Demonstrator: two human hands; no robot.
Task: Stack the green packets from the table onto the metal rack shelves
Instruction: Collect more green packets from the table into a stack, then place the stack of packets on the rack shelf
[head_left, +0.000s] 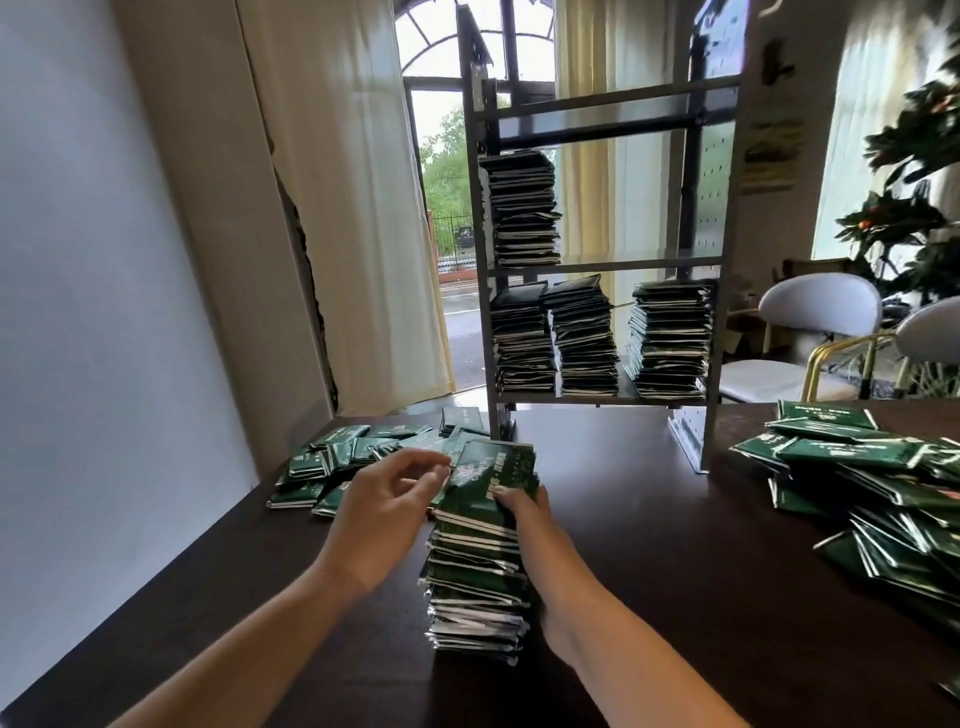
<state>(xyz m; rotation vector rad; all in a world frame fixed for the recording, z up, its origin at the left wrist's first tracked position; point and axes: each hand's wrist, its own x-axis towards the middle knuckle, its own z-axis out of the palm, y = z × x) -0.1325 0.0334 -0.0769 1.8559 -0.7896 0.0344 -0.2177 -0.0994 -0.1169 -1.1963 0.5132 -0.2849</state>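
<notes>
A tall stack of green packets (475, 561) is being built on the counter (675, 545) — right hand (524, 506) clasps its top, left hand's (387, 501) grip loosely curled, empty. Next, it is to be lifted, supported, to the metal rack (602, 265).

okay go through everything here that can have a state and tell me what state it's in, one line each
left hand: fingers loosely curled, beside the tall stack's top
right hand: grips the tall stack
tall stack: upright on the table
metal rack: partly filled, four stacks, top shelf bare
left pile: loose, unstacked
right pile: loose, unstacked
chair: unoccupied
</notes>
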